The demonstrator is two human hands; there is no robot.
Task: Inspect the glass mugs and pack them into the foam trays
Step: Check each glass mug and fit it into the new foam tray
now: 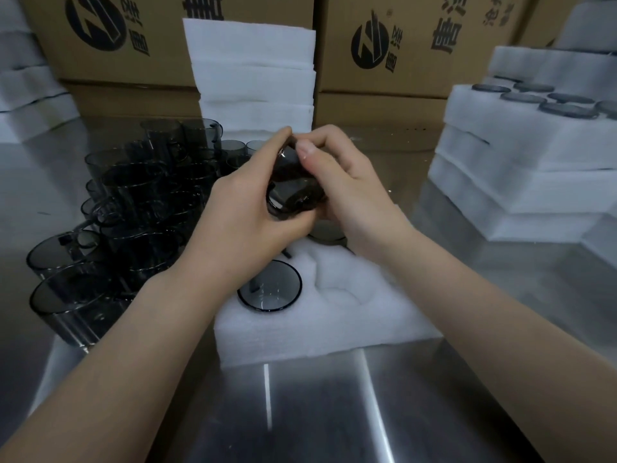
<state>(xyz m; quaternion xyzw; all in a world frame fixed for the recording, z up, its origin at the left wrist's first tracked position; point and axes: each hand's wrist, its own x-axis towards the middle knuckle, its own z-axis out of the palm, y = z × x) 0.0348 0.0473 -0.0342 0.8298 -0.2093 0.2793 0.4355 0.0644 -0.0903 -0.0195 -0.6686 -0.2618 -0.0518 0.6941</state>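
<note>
Steel table (334,412): bare, reflective strip nearest the camera, with both forearms crossing above it and open room between them.

Foam tray (334,322): white, lying flat on the table just past that strip, its near edge roughly square to the viewer. Bare steel lies open to its right as far as the stacked trays; on its left the loose glassware crowds close.

Seated mug (269,289): smoked grey glass, upright in the tray's near-left pocket, mouth up, long axis vertical. Empty pocket (337,292) just beside it on the right.

Second seated mug (325,233): in the tray's next row back, mostly hidden under the hands.

Held mug (288,185): dark glass, raised above the tray's middle and clear of it, tilted; one round end faces the camera and down-left, long axis leaning up and away. Which end faces the viewer cannot be told.

Left hand (243,208): fingers curled round the held mug's near-left side, gripping it.

Right hand (347,188): wrapped round the right side of the held mug, thumb pressed on its upper surface.

Loose mugs (133,202): dense cluster at left, most upright, packed touching one another.

Filled trays (521,162): stack at right, grey rims showing in the top layer.

Foam sheets (253,78): white stack at centre back, behind the hands.

Cardboard boxes (417,45): printed, walling the far edge
</note>
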